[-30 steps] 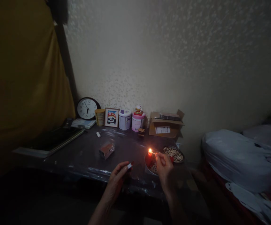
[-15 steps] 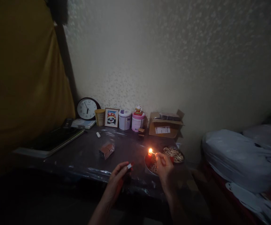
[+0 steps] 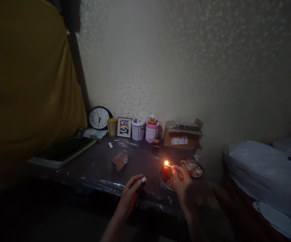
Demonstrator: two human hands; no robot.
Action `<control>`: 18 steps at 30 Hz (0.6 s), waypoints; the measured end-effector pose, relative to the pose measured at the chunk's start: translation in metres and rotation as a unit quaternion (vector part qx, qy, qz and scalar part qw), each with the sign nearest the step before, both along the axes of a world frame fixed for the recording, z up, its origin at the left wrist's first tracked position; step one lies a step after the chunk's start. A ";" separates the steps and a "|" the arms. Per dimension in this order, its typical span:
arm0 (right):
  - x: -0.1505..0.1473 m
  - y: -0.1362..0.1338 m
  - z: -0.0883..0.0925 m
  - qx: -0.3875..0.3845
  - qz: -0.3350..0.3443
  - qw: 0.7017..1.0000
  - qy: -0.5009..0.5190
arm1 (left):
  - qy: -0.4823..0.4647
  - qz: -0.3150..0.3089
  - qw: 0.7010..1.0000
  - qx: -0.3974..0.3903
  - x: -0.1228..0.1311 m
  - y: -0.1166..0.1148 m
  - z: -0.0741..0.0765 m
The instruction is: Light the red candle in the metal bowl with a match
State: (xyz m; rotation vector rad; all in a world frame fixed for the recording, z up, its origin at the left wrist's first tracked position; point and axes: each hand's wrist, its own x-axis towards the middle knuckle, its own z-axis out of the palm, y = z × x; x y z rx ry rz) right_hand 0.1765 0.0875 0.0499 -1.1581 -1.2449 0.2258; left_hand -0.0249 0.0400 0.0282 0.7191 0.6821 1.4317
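Observation:
My right hand (image 3: 182, 179) pinches a thin matchstick (image 3: 170, 165) between thumb and fingertips. The match tip meets a bright flame (image 3: 166, 163) on top of a short red candle (image 3: 164, 172). That candle stands in a round dish (image 3: 162, 184) holding small brownish bits, partly hidden behind my hand. Lower left of the dish, my left hand (image 3: 131, 190) is closed around a small matchbox (image 3: 144, 179), whose white and red end sticks out past the fingers. Just behind my right hand lies a second dish heaped with matchsticks (image 3: 191, 167).
On the dark table (image 3: 137, 158) lie a wrapped pack of small boxes (image 3: 119, 162) and a white oval piece (image 3: 110, 145). Along the wall stand a clock (image 3: 99, 118), a panda picture (image 3: 124, 127), tubs (image 3: 138, 129) and a cardboard box (image 3: 185, 137). White bags (image 3: 258, 174) sit at right.
The whole view has shifted slightly, so everything appears a little farther right. Both hands keep their holds, and the match tip stays at the candle flame.

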 end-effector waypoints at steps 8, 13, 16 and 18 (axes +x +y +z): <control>-0.002 0.000 0.000 -0.008 0.000 1.000 0.008 | 0.002 0.000 1.000 0.000 -0.001 -0.001 0.001; -0.004 -0.002 0.004 0.002 -0.010 1.000 -0.011 | -0.003 -0.003 1.000 -0.008 -0.001 -0.002 0.001; -0.004 -0.005 0.007 -0.004 -0.014 1.000 -0.015 | -0.003 0.000 1.000 -0.011 0.000 -0.002 0.003; -0.004 -0.006 0.009 -0.005 -0.013 1.000 -0.010 | -0.002 0.002 1.000 -0.012 0.000 -0.002 0.004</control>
